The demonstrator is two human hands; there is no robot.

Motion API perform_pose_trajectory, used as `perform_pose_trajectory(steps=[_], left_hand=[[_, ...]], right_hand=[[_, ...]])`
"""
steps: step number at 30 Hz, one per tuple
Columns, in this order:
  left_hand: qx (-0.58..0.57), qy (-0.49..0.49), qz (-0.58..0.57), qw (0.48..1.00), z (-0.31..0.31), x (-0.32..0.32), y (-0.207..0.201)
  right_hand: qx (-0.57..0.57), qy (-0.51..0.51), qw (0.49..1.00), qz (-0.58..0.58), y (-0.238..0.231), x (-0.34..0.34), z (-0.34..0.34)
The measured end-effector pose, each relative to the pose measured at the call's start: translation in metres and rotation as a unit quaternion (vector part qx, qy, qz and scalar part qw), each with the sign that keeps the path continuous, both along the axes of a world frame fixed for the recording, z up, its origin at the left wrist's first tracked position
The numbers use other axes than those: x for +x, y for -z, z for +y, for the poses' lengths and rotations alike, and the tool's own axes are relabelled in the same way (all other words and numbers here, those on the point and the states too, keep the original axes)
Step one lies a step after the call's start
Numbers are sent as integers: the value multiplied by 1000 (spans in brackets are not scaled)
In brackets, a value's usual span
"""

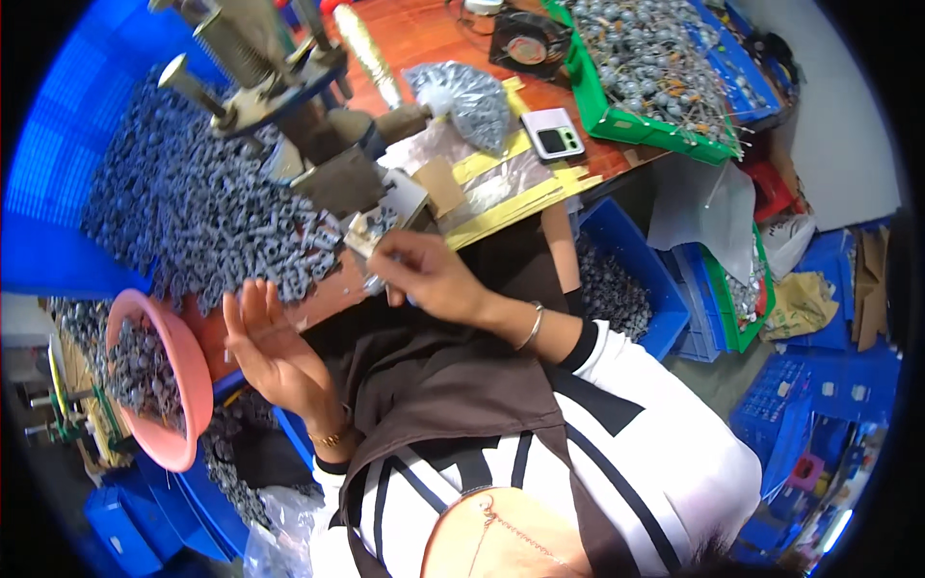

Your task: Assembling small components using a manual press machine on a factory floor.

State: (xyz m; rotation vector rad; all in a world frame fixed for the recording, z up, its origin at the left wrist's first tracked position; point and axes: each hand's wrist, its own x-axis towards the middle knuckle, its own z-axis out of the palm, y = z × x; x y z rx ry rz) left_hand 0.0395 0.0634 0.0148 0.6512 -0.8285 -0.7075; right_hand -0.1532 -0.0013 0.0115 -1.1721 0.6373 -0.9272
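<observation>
Small pale fixture block [364, 234] at the front of the metal press [323, 159], as I view it from my remote station through the head camera. The right hand [438, 277] meets it, fingers curled together and tips at the block's near edge; a small grey piece [374, 285] shows just beneath them, and I cannot tell whether they pinch it. The left hand [284, 371] is spread, palm upward and fingers slightly bent, well apart from the block.

Left of the press I see a heap of grey tubular plastic parts [231, 222], lying against a blue bin [48, 231] and reaching onto the red-brown bench [429, 29]. A pink basin [202, 405] of similar grey parts sits tilted beyond the left hand. Right of the press lie a clear bag of grey parts [472, 101] and a phone [553, 135]; farther back stand a black cooling fan [530, 43] and a green tray [660, 140] heaped with grey, wire-like pieces. Below the bench's right edge I note a blue crate [667, 321] holding dark grey parts.
</observation>
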Motion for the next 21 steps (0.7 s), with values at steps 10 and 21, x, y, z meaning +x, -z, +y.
perform_pose_trajectory(steps=[10, 21], left_hand=[[144, -75, -532, 831, -6, -49, -13], [166, -177, -526, 815, -59, -53, 34]], right_hand=[[-9, -40, 999, -4, 5, -4, -1], [-302, 197, 862, 357, 31, 3, -24]])
